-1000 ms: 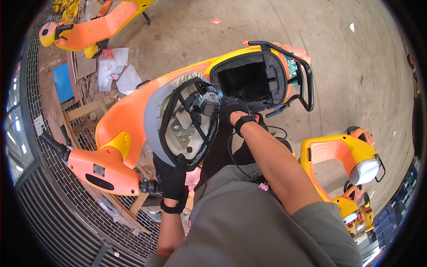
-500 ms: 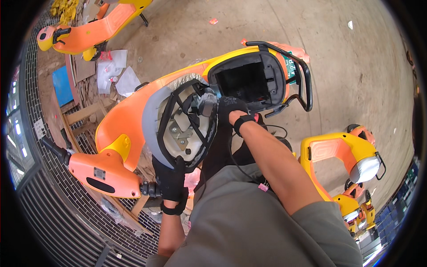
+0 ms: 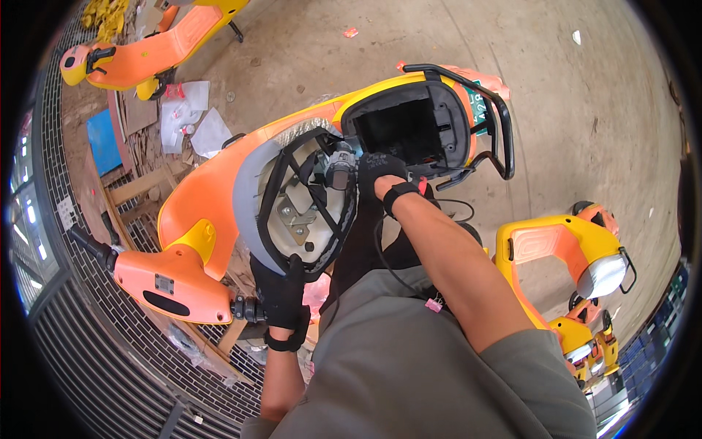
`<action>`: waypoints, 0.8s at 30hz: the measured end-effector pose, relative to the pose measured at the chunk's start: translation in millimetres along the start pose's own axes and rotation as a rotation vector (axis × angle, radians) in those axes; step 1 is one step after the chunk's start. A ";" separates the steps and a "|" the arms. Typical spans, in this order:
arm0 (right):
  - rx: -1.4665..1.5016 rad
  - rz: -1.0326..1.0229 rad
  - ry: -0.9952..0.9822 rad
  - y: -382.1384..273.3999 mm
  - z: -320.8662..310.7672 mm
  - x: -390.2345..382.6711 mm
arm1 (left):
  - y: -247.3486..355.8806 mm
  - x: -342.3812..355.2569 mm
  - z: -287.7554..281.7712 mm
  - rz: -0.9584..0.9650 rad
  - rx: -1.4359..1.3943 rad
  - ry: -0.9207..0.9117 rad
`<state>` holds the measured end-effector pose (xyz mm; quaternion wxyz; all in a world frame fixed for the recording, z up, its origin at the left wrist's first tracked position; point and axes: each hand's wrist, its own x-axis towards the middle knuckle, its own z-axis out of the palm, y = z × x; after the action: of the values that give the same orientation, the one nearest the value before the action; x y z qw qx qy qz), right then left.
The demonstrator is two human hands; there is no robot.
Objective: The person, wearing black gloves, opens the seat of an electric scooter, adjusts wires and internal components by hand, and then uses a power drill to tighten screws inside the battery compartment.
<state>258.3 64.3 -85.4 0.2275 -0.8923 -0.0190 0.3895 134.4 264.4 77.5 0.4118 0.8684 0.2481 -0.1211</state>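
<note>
An orange and yellow scooter (image 3: 191,194) stands across in front of me. Its seat (image 3: 248,205) is tipped up, so the pale underside with black straps and a metal bracket (image 3: 296,218) faces me. In a black glove, my left hand (image 3: 279,293) grips the seat's near rim, thumb over the edge. My right hand (image 3: 380,172), also gloved, is closed around a grey, round-bodied tool (image 3: 340,167) at the hinge end of the seat; its exact kind is unclear. Beside that hand, the black storage compartment (image 3: 398,132) lies uncovered.
A black cable (image 3: 376,238) loops near my right forearm. The rear rack (image 3: 504,139) juts out at right. Other scooters stand at upper left (image 3: 157,51) and lower right (image 3: 541,241). Wooden boards (image 3: 139,186) and plastic sheets (image 3: 183,110) lie along the left.
My right hand and the grey tool have shifted and turned slightly at the hinge end. The left hand keeps its grip on the seat rim.
</note>
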 end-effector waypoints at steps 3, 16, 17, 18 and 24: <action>0.068 0.028 -0.006 0.5 0.3 -2.6 | -3.9 1.7 -2.7 0.020 0.059 -0.018; -0.011 0.015 -0.041 -3.8 -14.5 -3.6 | -2.0 1.7 0.1 0.011 0.014 0.019; -0.010 0.015 -0.040 -3.8 -14.3 -3.2 | -3.6 2.4 -0.5 0.012 0.040 0.019; -0.012 -0.019 0.002 -3.5 -14.2 -2.6 | -4.6 2.9 -0.9 0.014 0.067 0.018; -0.275 -0.245 -0.035 -14.3 -30.7 -6.6 | -6.2 5.3 -2.7 0.023 0.059 0.010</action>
<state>277.3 63.7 -56.6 0.1489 -0.8991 -0.1847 0.3679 135.6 271.6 72.9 0.3860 0.8837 0.2365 -0.1194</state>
